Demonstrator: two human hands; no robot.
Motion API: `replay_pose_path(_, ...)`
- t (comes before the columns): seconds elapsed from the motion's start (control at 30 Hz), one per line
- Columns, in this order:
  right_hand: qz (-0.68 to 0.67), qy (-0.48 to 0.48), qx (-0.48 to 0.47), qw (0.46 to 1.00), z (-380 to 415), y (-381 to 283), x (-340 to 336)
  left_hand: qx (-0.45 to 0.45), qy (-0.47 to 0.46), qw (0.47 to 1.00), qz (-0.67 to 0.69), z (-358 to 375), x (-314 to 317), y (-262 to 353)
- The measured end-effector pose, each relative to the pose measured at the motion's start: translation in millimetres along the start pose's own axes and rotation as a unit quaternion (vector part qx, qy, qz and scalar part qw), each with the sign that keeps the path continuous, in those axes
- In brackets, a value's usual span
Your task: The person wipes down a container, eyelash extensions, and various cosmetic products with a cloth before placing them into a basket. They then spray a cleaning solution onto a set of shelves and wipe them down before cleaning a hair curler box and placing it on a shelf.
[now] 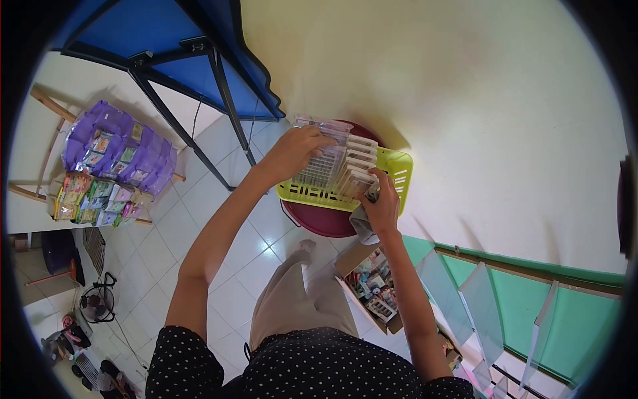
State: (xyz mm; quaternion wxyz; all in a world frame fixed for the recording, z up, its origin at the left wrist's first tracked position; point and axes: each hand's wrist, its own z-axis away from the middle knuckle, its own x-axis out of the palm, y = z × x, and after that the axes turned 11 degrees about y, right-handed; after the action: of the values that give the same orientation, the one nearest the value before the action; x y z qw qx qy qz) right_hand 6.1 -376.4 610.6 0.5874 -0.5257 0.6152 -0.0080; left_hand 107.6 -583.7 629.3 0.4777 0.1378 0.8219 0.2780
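Observation:
A yellow-green plastic basket (403, 163) sits on a round maroon stool or tub (319, 221). Inside it stand several flat clear plastic cases (359, 159) in a row, and a wider clear case with a dark grid pattern (318, 169) is at the left. My left hand (299, 153) reaches over that wider case, its fingers curled at the upper edge. At the basket's right side, my right hand (382, 203) has its fingers closed round a grey cloth (362, 225), with fingertips beside the row of cases. The case contents are too small to make out.
A blue folding table (146, 26) with dark legs stands at the upper left. Purple hanging pockets (119, 149) hold packets on a wooden rack. A cardboard box (369, 286) of small goods lies below my right arm, near glass shelves (482, 309). A fan (98, 302) stands at left.

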Motion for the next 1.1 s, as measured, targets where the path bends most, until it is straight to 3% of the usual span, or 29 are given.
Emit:
replay_pose_path(0.17,0.002,-0.016,0.011,1.000,-1.5,-4.4,0.7,0.025,-0.064,0.996,-0.060,6.6,10.5,2.9)
replay_pose_path(0.4,0.000,-0.013,-0.001,1.000,0.9,-0.1,2.9,-0.003,-0.066,0.993,-0.094,10.2,7.7,3.0)
replay_pose_path(0.47,-0.002,-0.022,0.019,1.000,0.9,-1.6,2.9,0.046,-0.034,0.987,-0.148,12.5,9.6,-0.5)
replay_pose_path(0.8,0.004,-0.012,0.003,1.000,1.7,0.4,4.3,0.050,0.026,0.982,-0.181,15.7,0.3,13.6)
replay_pose_path(0.87,0.004,-0.014,0.004,1.000,1.4,-0.5,3.9,0.063,0.127,0.974,-0.175,11.4,-1.6,11.3)
replay_pose_path(1.1,0.001,-0.012,0.000,1.000,2.4,0.1,4.5,0.083,0.080,0.970,-0.215,4.3,0.1,-5.9)
